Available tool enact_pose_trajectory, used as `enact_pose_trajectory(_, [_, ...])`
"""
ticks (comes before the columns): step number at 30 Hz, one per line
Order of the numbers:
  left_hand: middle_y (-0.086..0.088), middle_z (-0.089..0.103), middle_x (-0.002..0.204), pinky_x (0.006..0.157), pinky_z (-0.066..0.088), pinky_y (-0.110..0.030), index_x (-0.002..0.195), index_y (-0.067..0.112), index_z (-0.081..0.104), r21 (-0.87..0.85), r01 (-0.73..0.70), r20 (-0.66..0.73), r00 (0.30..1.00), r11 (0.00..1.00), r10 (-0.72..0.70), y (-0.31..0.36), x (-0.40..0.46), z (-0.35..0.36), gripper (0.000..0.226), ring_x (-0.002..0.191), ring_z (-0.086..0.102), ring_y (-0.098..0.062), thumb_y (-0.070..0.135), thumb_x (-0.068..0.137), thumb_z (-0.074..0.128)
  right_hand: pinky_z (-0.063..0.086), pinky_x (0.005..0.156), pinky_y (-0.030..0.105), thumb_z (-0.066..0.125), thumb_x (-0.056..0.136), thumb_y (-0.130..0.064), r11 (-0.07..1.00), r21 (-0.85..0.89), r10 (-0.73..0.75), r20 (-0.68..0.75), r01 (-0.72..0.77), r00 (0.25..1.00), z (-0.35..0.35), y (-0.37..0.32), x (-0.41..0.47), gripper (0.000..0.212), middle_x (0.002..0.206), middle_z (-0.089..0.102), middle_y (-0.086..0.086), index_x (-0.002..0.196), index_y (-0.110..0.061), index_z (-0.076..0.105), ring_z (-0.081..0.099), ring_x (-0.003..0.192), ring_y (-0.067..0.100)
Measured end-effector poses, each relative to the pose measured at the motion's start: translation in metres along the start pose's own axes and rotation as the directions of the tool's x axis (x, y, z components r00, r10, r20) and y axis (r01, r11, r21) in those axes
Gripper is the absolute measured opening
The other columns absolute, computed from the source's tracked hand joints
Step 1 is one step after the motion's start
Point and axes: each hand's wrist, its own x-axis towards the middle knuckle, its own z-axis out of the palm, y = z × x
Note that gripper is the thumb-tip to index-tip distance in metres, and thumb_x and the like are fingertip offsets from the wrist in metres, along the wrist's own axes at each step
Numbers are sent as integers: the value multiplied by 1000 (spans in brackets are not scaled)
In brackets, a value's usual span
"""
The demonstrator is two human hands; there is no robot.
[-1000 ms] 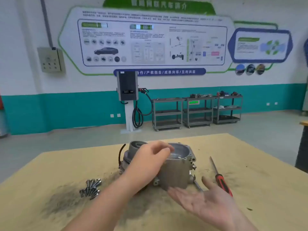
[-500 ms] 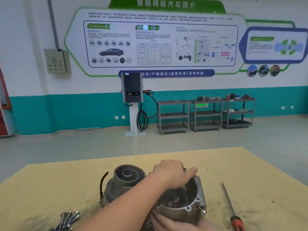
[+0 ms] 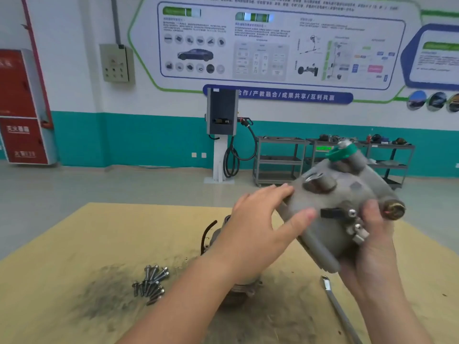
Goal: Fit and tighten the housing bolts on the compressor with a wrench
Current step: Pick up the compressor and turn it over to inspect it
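A grey metal compressor housing (image 3: 340,204) with a green cap on top is lifted off the table and tilted. My right hand (image 3: 372,234) grips it from below and the right side, thumb on its face. My left hand (image 3: 258,219) holds its left side with thumb and fingers spread on it. The other compressor part (image 3: 213,237) stays on the table behind my left forearm, mostly hidden. A pile of several bolts (image 3: 151,281) lies on the table to the left. A metal wrench (image 3: 337,306) lies on the table under my right wrist.
The yellow table (image 3: 87,244) has dark greasy smears near the bolts. Beyond its far edge is open floor, a charging post (image 3: 221,135) and grey shelf carts (image 3: 280,160) along the wall.
The housing has been lifted from the table and turned over in both hands. The camera view has shifted left and down; the red-handled screwdriver is out of view.
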Motion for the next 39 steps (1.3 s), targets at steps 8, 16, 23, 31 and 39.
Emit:
enact_pose_trajectory(8, [62,-30,122,118,-19,-32,153,45,-4,63,173,-60,984,983,-170,-61,-46,8,109,123,-36,28,90,65,43,58,78,24,92,52,-17,921,-365,-58,214,135,975,26,58,7,94,114,66,-8,131,-41,46,67,94,5])
enact_pose_trajectory(16, [26,-41,152,113,-28,-22,142,40,-37,193,173,-226,966,966,-127,-98,-64,17,133,141,-37,2,99,55,45,54,83,33,78,51,-39,962,-274,35,181,17,983,31,91,-6,85,102,70,-17,130,-35,46,66,95,8])
enact_pose_trajectory(23, [12,29,158,121,22,-35,158,28,-6,-276,495,-52,848,824,-527,-133,-82,32,152,148,26,-11,53,47,96,58,83,31,77,45,-31,919,-380,19,298,101,954,32,94,-18,89,112,61,-31,127,-45,44,63,107,4])
enact_pose_trajectory(31, [29,64,103,72,41,-9,113,39,45,-91,525,-106,840,846,-533,-122,-91,23,84,97,59,11,94,50,50,55,87,36,76,51,-38,936,-342,5,242,80,970,26,100,-12,83,119,61,-7,129,-41,47,64,103,11])
enact_pose_trajectory(39, [22,64,120,88,38,2,130,35,50,-467,424,-131,835,776,-535,-120,-75,2,31,104,56,20,36,99,52,32,102,74,70,64,-41,990,-123,88,147,-70,985,15,92,5,99,143,34,38,145,0,29,39,128,57])
